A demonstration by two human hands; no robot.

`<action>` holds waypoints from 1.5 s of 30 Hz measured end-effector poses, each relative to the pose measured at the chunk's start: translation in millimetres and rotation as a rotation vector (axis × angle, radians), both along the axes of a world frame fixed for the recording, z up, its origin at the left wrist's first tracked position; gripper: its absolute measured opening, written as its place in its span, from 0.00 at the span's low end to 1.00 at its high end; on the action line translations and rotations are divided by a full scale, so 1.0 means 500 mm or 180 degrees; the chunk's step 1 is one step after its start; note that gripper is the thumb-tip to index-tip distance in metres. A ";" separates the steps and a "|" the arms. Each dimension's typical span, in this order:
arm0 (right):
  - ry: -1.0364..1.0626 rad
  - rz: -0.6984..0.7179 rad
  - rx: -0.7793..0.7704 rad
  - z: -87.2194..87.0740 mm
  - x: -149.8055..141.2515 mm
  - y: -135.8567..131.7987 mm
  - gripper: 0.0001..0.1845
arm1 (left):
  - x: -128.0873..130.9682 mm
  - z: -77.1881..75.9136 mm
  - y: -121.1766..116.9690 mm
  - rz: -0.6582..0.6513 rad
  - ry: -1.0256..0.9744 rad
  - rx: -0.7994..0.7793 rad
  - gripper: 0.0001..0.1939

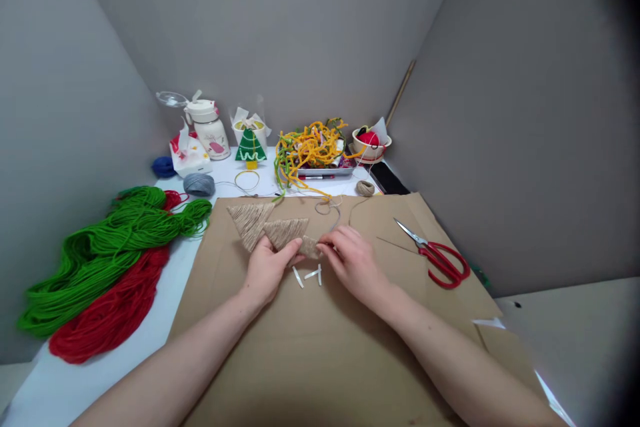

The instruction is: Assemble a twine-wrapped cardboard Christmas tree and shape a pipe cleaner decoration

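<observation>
My left hand (270, 265) and my right hand (351, 257) both pinch a twine-wrapped triangle (290, 233) just above the brown cardboard sheet (320, 347). The left fingers grip its lower edge, the right fingers close on its right corner. A strand of jute twine (333, 212) loops away from that corner toward a small twine ball (365, 188). A second twine-wrapped triangle (249, 221) lies flat just behind and left of the held one. Several small white strips (310, 275) lie on the cardboard between my hands.
Red-handled scissors (440, 259) lie on the cardboard at right. Green yarn (115, 240) and red yarn (110, 313) skeins sprawl at left. At the back: a grey yarn ball (199, 184), a white bottle (210, 128), a green felt tree (251, 145), a yellow cord tangle (310, 147), a bowl (371, 141).
</observation>
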State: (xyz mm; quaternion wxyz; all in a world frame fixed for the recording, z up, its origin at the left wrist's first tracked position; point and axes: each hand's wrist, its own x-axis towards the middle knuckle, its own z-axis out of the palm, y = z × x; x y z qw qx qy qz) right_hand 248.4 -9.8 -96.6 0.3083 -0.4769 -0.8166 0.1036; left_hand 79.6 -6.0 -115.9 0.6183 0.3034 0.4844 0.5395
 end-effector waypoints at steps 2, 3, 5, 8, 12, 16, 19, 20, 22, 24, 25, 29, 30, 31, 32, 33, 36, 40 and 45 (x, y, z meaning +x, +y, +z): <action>0.0241 -0.0004 -0.0259 0.008 0.004 0.003 0.08 | -0.001 0.000 -0.002 -0.0131 0.0009 0.0005 0.19; 0.0345 -0.0015 -0.0401 0.012 0.006 0.004 0.07 | -0.001 0.000 -0.002 -0.0172 0.0011 0.0008 0.19; 0.0519 -0.0035 -0.0727 0.019 0.009 0.007 0.07 | -0.001 0.000 -0.003 -0.0238 -0.0009 0.0028 0.18; 0.0825 -0.0054 -0.1322 0.027 0.013 0.011 0.08 | 0.000 0.002 -0.004 -0.0328 -0.0095 0.0077 0.18; 0.1370 -0.0040 -0.2388 0.030 0.020 0.019 0.10 | 0.002 0.009 -0.008 -0.0410 -0.0166 0.0041 0.17; 0.1797 -0.0109 -0.3066 0.024 0.024 0.026 0.10 | 0.002 0.019 -0.011 -0.0528 -0.0218 -0.0131 0.16; 0.1969 -0.0099 -0.3182 0.019 0.024 0.029 0.09 | -0.005 0.023 -0.009 -0.0874 -0.0416 -0.0199 0.14; 0.2005 -0.0076 -0.3189 0.018 0.023 0.030 0.08 | -0.008 0.023 -0.008 -0.0976 -0.0504 -0.0230 0.14; 0.2069 -0.0039 -0.3191 0.015 0.022 0.031 0.07 | -0.012 0.021 -0.007 -0.1101 -0.0640 -0.0311 0.13; 0.2113 -0.0025 -0.3182 0.011 0.021 0.031 0.06 | -0.015 0.018 -0.005 -0.1185 -0.0668 -0.0348 0.13; 0.2150 -0.0017 -0.3169 0.009 0.021 0.032 0.06 | -0.015 0.017 -0.005 -0.1236 -0.0657 -0.0343 0.14; 0.2519 0.0011 -0.3255 0.000 0.020 0.036 0.07 | -0.019 0.014 0.000 -0.1217 -0.0885 -0.0322 0.12; 0.2667 0.0000 -0.3310 -0.002 0.020 0.037 0.07 | -0.021 0.013 0.002 -0.1152 -0.1012 -0.0308 0.10; 0.2823 -0.0030 -0.3351 -0.003 0.019 0.039 0.07 | -0.023 0.012 0.004 -0.1090 -0.1132 -0.0283 0.08; 0.2975 -0.0073 -0.3369 -0.005 0.018 0.040 0.07 | -0.024 0.011 0.005 -0.1051 -0.1226 -0.0251 0.08; 0.3110 -0.0117 -0.3351 -0.007 0.016 0.041 0.08 | -0.024 0.010 0.006 -0.1052 -0.1280 -0.0222 0.08; 0.3292 -0.0215 -0.3168 -0.013 0.006 0.038 0.08 | -0.018 0.008 0.004 -0.1040 -0.1184 -0.0161 0.09; 0.3111 -0.0230 -0.3067 -0.018 -0.011 0.026 0.08 | 0.001 0.010 -0.005 -0.0712 -0.0847 -0.0122 0.12; 0.2830 -0.0197 -0.2935 -0.015 -0.015 0.018 0.09 | 0.003 0.014 -0.007 -0.0638 -0.0503 -0.0263 0.16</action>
